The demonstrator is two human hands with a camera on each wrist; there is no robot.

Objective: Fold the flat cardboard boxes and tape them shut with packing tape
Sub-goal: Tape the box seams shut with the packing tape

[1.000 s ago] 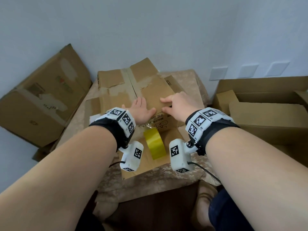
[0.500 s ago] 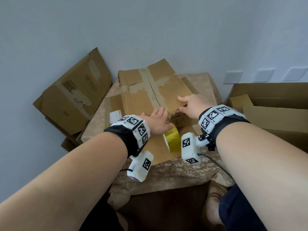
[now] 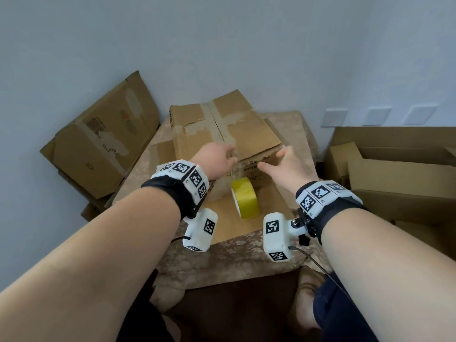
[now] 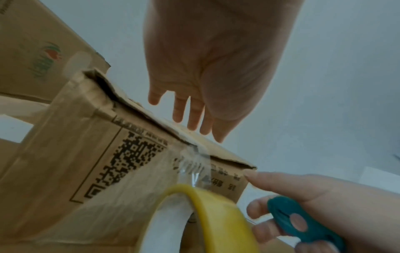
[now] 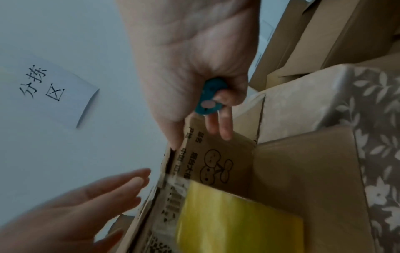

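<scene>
Box: because its top flaps already meet along a taped centre seam, the cardboard box (image 3: 222, 134) sits at 12 o'clock on the cloth-covered surface (image 3: 222, 262), with its printed near face turned toward the person.
Left hand: the left hand (image 3: 217, 159) reaches over the near top edge at about 11 o'clock with fingers straight and holding nothing; judged, it is placed there to press the tape end or flap down.
Right hand: the right hand (image 3: 288, 166), at 1 o'clock by the box's near right corner, has its lower fingers curled around a small teal cutter (image 4: 303, 224) while the forefinger and thumb stretch toward the corner; keeping the tool in the palm probably leaves it ready to sever the strip.
Tape: the yellow tape roll (image 3: 245, 201) stands on edge at 6 o'clock of the box, on a flat cardboard flap (image 3: 266, 218), and a clear strip runs from it up the printed face, so it seems not yet cut.
Other stock: a flattened box (image 3: 98, 144) leans on the wall at 9 o'clock; open boxes (image 3: 394, 174) wait at 3 o'clock.
</scene>
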